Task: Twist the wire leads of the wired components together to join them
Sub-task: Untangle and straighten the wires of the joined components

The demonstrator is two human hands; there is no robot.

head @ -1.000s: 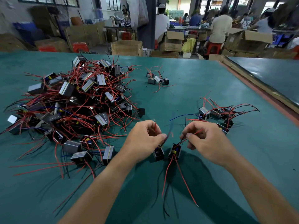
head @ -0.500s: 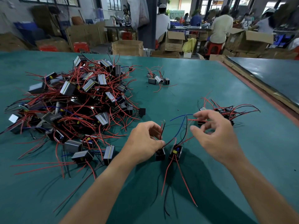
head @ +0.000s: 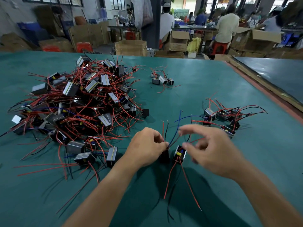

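Thin red, black and blue wire leads (head: 163,130) of two small black box components (head: 179,153) are pinched upright by the left hand (head: 146,148) — not yet twisted; right hand (head: 211,149) blurred, fingers spread, nothing held.

Broad teal-green cloth-covered surface (head: 213,76) fills the foreground; a second, dark grey surface (head: 278,74) lies just beside it at the right. Beyond the far edge, an open brown cardboard box (head: 130,47) stands on the floor near a red plastic stool (head: 84,46). A dark square pillar (head: 151,33) rises behind, with a person in a white shirt and white cap (head: 166,23) to its right. A smaller open cardboard box (head: 177,40) sits beside a crumpled yellow plastic bag (head: 194,45). A person in a pale shirt (head: 227,27) sits, back to the camera, on a second red stool (head: 220,46). A large open carton (head: 257,40) stands at the right, and blue plastic crates (head: 31,30) are at the far left.
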